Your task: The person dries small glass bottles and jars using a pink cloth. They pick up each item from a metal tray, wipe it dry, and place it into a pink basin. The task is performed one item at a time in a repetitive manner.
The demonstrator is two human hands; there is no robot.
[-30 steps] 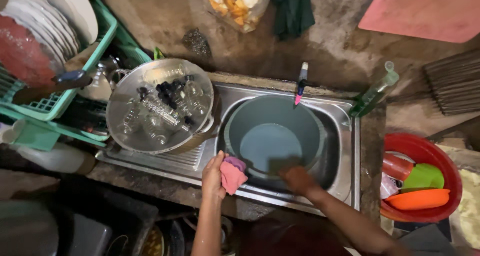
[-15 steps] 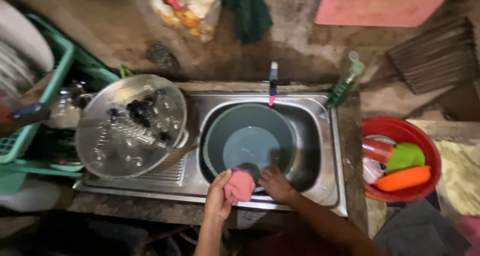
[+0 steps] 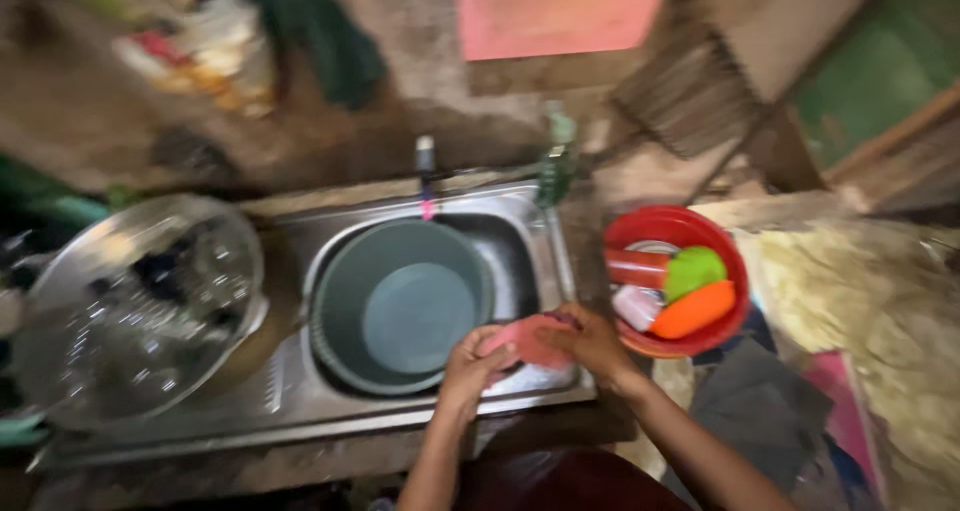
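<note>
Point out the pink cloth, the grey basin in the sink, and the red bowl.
pink cloth [image 3: 530,339], head view, its middle, between both hands.
grey basin [image 3: 345,271], head view, inner wall.
red bowl [image 3: 668,220], head view, far rim.

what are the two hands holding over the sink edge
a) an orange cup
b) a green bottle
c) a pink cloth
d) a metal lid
c) Both the left hand and the right hand grip a pink cloth between them, at the front right of the sink, beside the grey basin.
</note>
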